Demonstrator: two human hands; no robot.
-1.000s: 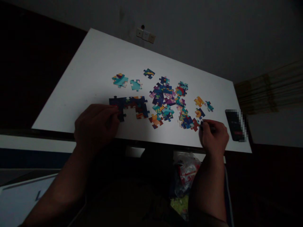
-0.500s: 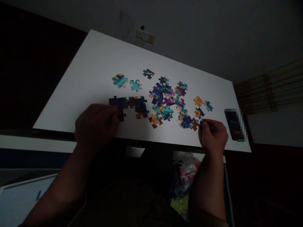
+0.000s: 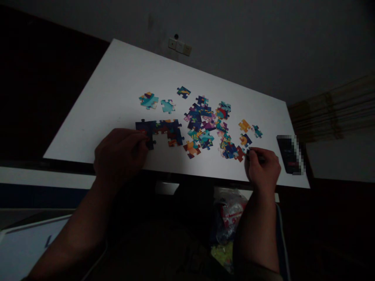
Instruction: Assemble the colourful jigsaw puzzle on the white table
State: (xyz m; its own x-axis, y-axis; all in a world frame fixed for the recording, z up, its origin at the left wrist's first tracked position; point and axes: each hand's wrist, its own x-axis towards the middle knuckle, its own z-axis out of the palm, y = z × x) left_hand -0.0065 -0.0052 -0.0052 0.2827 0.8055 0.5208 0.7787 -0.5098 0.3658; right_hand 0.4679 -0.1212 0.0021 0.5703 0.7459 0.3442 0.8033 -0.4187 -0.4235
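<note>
My left hand (image 3: 121, 154) rests at the near left of the table, fingers curled together against the left end of a joined strip of dark blue and brown jigsaw pieces (image 3: 170, 127). Its fingers cover part of that end. Near the table's front right, my right hand (image 3: 263, 166) is closed in a pinch on a small dark jigsaw piece (image 3: 248, 152), mostly hidden by the fingers. Just left of this hand lies a reddish-brown piece (image 3: 240, 153), beside a heap of loose colourful pieces (image 3: 202, 117). An orange piece (image 3: 191, 148) lies between the strip and the heap.
The white table (image 3: 96, 97) has a black phone (image 3: 288, 154), partly blurred out, at its right end. Teal pieces (image 3: 149, 100) lie beyond the strip. Wall sockets (image 3: 179, 46) are behind. A clear plastic bag (image 3: 230, 212) sits below the front edge.
The view has shifted very slightly. Both hands keep practically the same places and grips, and the jigsaw pieces stay where they were.
</note>
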